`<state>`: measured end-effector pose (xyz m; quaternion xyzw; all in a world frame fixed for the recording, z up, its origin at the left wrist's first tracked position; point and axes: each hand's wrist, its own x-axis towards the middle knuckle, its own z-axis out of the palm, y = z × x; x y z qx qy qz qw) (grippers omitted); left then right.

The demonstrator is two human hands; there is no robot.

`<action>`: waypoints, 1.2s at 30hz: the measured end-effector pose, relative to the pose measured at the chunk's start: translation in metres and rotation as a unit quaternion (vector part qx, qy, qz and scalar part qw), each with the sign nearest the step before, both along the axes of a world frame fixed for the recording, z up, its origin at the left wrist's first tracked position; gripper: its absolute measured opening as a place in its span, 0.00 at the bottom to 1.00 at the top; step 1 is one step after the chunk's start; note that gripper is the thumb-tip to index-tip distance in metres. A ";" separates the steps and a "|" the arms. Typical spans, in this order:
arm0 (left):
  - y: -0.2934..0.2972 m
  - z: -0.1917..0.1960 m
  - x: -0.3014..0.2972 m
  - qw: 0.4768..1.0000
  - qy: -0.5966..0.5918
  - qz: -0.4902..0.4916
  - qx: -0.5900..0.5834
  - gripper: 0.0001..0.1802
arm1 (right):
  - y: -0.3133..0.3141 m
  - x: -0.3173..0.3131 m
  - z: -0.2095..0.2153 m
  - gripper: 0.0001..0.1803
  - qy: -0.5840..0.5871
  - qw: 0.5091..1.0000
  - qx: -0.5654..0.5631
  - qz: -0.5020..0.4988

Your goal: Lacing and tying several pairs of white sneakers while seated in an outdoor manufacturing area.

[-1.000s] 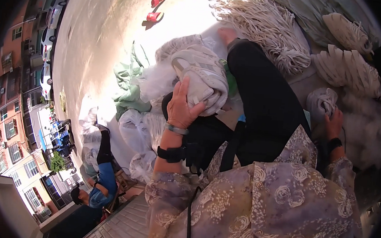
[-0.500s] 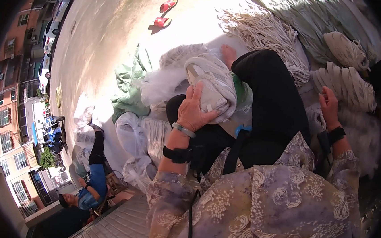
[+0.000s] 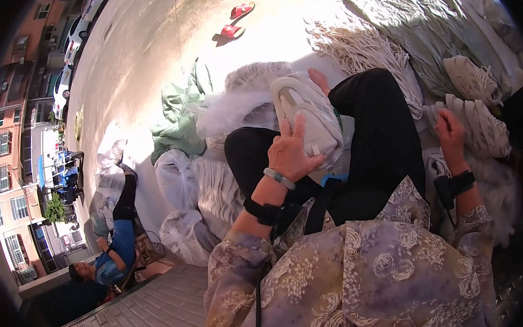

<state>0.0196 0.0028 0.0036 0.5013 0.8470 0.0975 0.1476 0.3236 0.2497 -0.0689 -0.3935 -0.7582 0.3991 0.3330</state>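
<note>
A whitish sneaker upper [image 3: 314,115] with mesh and grey panels rests over my lap, between my knees. My left hand [image 3: 291,158] lies on its near side, two fingers stretched over the mesh and the thumb at the lower edge, steadying it. My right hand [image 3: 451,138] is raised off to the right, fingers curled together; anything in them is too small to make out. Beside it lies a bundle of stacked pale shoe uppers [image 3: 482,125]. Another pale upper bundle [image 3: 474,79] sits just beyond.
A heap of cream laces or strips [image 3: 368,52] lies ahead on a pale green sheet [image 3: 417,25]. Clear bags of uppers [image 3: 177,178] and a green sack [image 3: 179,120] stand at my left. Red slippers [image 3: 233,31] lie farther off. Another person [image 3: 116,253] sits at far left.
My left hand and the sneaker upper appear shifted right, and the first two fingers have spread apart. The right hand's fingers have curled in more. The far-left person has shifted slightly.
</note>
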 end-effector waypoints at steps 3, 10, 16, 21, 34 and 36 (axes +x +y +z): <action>-0.003 0.005 0.004 1.000 -0.021 0.003 -0.011 0.53 | -0.008 -0.037 0.033 0.07 0.046 0.998 0.011 0.036; -0.042 0.007 0.003 0.998 -0.052 -0.007 0.047 0.55 | -0.008 -0.178 0.047 0.07 -0.002 0.937 -0.192 0.293; -0.052 0.005 0.011 0.985 -0.138 0.029 0.101 0.60 | -0.023 -0.278 -0.017 0.14 -0.137 0.923 -0.167 0.317; -0.058 0.003 0.002 0.976 -0.178 -0.006 0.123 0.62 | -0.021 -0.319 -0.041 0.25 -0.196 0.911 -0.094 0.350; -0.068 -0.014 -0.002 0.968 -0.216 0.073 0.105 0.60 | -0.032 -0.347 -0.108 0.36 -0.160 0.773 -0.482 0.380; -0.068 -0.016 -0.003 0.949 -0.281 0.088 0.113 0.59 | -0.037 -0.338 -0.095 0.32 -0.136 0.776 -0.503 0.356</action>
